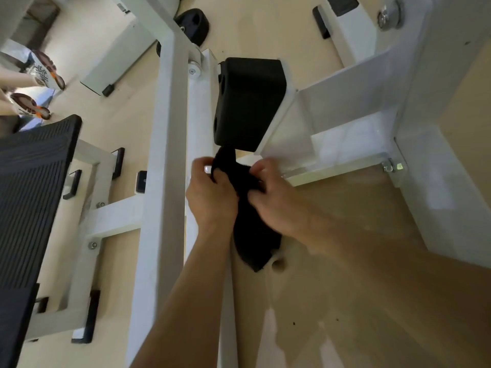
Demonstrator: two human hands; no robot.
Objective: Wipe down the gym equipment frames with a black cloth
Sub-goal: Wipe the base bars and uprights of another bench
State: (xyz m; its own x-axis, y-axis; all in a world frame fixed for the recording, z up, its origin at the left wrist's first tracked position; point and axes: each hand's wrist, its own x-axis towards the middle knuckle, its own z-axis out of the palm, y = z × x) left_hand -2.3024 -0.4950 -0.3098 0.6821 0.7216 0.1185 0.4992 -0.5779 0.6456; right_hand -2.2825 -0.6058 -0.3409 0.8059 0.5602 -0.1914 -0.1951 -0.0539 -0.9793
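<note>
A black cloth [252,229] hangs between both my hands in the middle of the view. My left hand [210,197] grips its upper left part with curled fingers. My right hand [276,195] pinches the cloth from the right side. Both hands are just right of a tall white frame post [164,155] and below a black rubber block [247,104]. A white crossbeam [342,152] of the frame runs to the right behind my right hand. The cloth's lower end dangles over the beige floor.
A black ribbed footplate [29,187] fills the left edge. White base rails with black end caps [90,317] lie on the floor at lower left. Another person's shoes [39,73] are at the upper left. A thick white upright [438,107] stands on the right.
</note>
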